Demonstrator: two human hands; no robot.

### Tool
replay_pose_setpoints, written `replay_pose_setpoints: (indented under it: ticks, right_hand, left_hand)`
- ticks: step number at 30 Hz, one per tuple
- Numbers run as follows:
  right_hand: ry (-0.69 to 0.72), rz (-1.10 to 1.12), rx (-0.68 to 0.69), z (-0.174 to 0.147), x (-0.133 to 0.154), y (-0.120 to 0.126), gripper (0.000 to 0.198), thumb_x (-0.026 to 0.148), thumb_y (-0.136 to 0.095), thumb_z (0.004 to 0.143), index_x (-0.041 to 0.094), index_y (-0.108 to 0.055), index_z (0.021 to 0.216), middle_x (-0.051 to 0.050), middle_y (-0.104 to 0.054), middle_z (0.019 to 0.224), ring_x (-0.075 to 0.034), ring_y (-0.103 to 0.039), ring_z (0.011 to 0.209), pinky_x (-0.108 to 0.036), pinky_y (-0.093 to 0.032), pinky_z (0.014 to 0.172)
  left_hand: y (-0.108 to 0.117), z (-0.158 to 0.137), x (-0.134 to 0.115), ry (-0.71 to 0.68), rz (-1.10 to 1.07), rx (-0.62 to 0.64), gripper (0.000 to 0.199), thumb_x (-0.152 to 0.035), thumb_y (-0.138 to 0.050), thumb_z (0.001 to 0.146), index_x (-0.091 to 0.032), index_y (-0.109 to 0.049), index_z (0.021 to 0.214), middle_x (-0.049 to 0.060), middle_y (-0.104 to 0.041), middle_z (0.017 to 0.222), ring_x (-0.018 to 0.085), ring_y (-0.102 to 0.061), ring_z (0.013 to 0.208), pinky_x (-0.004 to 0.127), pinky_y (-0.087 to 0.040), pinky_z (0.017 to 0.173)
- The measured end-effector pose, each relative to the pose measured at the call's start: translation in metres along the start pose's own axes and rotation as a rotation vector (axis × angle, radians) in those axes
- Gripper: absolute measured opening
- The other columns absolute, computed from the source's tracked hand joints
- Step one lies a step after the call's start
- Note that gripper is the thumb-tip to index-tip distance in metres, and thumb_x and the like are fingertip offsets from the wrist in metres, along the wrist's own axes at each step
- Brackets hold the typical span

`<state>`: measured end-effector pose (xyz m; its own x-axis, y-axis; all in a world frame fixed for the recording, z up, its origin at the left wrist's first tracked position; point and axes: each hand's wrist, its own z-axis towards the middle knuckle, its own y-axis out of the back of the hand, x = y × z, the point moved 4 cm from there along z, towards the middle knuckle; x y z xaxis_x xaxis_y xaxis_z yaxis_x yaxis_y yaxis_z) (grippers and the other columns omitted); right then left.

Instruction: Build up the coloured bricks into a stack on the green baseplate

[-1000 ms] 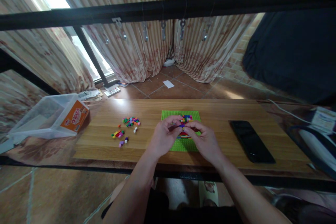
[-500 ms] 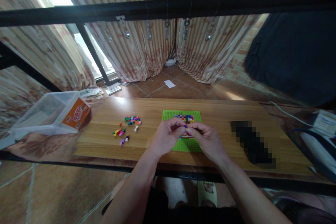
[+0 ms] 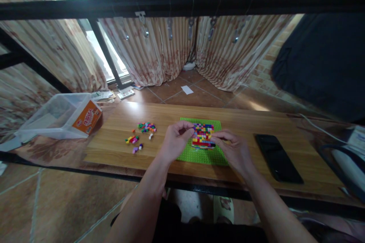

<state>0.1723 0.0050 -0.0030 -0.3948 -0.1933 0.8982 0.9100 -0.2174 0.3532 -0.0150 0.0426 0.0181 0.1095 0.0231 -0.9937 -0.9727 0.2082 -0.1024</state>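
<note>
A block build (image 3: 203, 132) of many small coloured toy bricks stands on a green baseplate (image 3: 186, 155). At its left side is my left hand (image 3: 178, 138), thumb and forefinger brought together. Something purple shows at those fingertips, but I cannot tell whether it is a loose brick. My right hand (image 3: 232, 148) is closed in a pinch at the build's right edge, beside a yellow spot. What it grips, if anything, is too small to make out. Loose bricks lie left of the baseplate: a mixed pile (image 3: 146, 127), a red and yellow group (image 3: 131, 139) and purple ones (image 3: 135, 150).
A black phone (image 3: 278, 158) lies on the wooden tabletop (image 3: 108, 136) at the right. A clear plastic bin (image 3: 57, 121) with an orange label stands off the left end. Behind the table runs a dark metal bar (image 3: 182, 7) with clips, before curtains (image 3: 159, 53).
My hands were together over the build around a small purple-blue piece. They have moved apart to its left and right sides, uncovering its top. The view has shifted slightly.
</note>
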Motion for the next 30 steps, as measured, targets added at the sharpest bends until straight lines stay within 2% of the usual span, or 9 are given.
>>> replay_pose_setpoints:
  ticks: [6, 21, 30]
  right_hand:
    - [0.151, -0.286, 0.046, -0.003, 0.001, -0.006, 0.015, 0.039, -0.066, 0.082, 0.027, -0.076, 0.078, -0.004, -0.068, 0.087, -0.023, -0.061, 0.088, -0.039, -0.046, 0.081]
    - [0.190, -0.332, 0.008, 0.003, -0.002, -0.018, 0.012, 0.036, -0.070, 0.080, 0.026, -0.074, 0.074, -0.004, -0.066, 0.089, -0.024, -0.059, 0.091, -0.040, -0.045, 0.083]
    - [0.281, -0.392, 0.024, 0.001, 0.003, -0.018, 0.017, 0.034, -0.065, 0.084, 0.027, -0.074, 0.071, -0.004, -0.065, 0.085, -0.023, -0.056, 0.086, -0.038, -0.043, 0.078]
  left_hand:
    - [0.006, 0.002, 0.005, 0.032, 0.034, -0.062, 0.008, -0.020, -0.066, 0.073, -0.014, -0.065, 0.077, -0.002, -0.063, 0.065, 0.010, -0.060, 0.061, 0.022, -0.045, 0.062]
    - [0.006, 0.003, 0.005, 0.006, 0.121, -0.048, 0.005, -0.016, -0.062, 0.074, -0.014, -0.064, 0.078, -0.002, -0.062, 0.064, 0.009, -0.057, 0.059, 0.022, -0.044, 0.060]
    - [0.007, 0.002, 0.006, 0.009, 0.134, -0.039, 0.005, -0.017, -0.063, 0.074, -0.014, -0.064, 0.078, -0.002, -0.061, 0.064, 0.010, -0.057, 0.060, 0.022, -0.043, 0.059]
